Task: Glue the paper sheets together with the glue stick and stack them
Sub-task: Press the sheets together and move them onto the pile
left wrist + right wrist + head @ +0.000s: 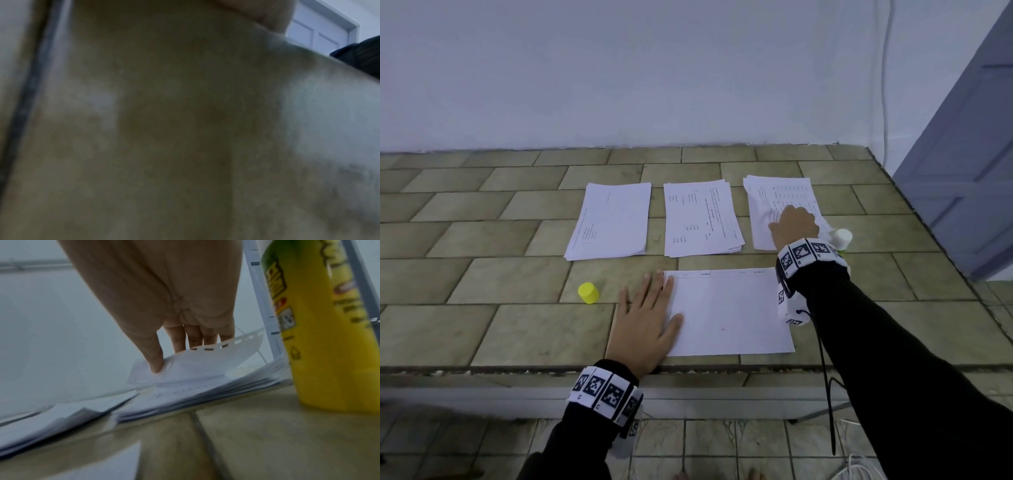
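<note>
While the tiled worktop (517, 329) carries three paper piles, the flat left hand (645, 318) pins the base sheet (729, 315); the right hand (794, 222) pinches a top sheet (197, 363) beside the uncapped glue stick (320, 337), which its wrist could topple.

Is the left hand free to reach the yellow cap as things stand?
Probably yes: the left hand lies flat on the near sheet's edge, holding nothing, and the yellow cap stands just beside it on bare tile.
</note>
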`<state>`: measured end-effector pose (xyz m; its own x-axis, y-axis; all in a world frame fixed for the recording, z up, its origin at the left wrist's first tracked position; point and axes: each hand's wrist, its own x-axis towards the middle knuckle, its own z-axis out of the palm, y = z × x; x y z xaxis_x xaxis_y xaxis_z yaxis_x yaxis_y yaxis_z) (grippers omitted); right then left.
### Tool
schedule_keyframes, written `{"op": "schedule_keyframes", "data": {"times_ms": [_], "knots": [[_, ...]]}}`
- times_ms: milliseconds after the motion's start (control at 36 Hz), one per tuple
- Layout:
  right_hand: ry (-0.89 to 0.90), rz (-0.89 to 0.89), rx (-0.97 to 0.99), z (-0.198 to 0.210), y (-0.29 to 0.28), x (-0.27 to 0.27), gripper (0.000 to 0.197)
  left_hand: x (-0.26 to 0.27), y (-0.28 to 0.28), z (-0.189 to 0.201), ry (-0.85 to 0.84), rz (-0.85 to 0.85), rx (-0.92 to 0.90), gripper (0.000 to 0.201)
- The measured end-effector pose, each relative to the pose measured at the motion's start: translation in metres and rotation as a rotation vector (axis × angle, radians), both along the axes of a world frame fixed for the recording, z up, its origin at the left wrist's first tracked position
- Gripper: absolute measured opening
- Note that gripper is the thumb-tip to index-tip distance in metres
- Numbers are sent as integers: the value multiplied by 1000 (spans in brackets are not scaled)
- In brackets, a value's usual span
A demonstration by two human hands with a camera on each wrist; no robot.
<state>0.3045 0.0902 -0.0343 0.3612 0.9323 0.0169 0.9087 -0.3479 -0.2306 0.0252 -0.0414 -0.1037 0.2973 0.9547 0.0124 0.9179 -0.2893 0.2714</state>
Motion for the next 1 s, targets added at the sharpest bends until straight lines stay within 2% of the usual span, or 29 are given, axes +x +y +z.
{"op": "schedule_keyframes", "data": {"times_ms": [139, 278, 417, 500, 667, 750, 805, 917, 1000], "knots": [[-30, 73, 44, 12, 0, 3, 34, -1, 0, -1, -55, 11, 14, 74], [-29, 88, -23, 18, -5, 1, 30, -1, 0, 0, -55, 12, 18, 76], [72, 172, 25, 24, -11, -2, 34, 0, -1, 4, -133, 35, 5, 81], [139, 322, 70, 31, -23, -9, 36, 0, -1, 8, -341, 91, 11, 79], [274, 650, 92, 32, -66, -19, 40, 1, -2, 30, -1001, 349, -69, 62], [295, 754, 92, 22, -89, -19, 37, -4, 7, 43, -1225, 423, -40, 42], [296, 795, 77, 16, -102, -17, 35, -9, 14, 52, -1385, 477, -134, 34], [283, 835, 47, 7, -120, -10, 33, -18, 18, 58, -1431, 446, -343, 34], [312, 803, 27, -1, -125, -7, 35, -15, 19, 60, -1439, 368, -417, 52]]}}
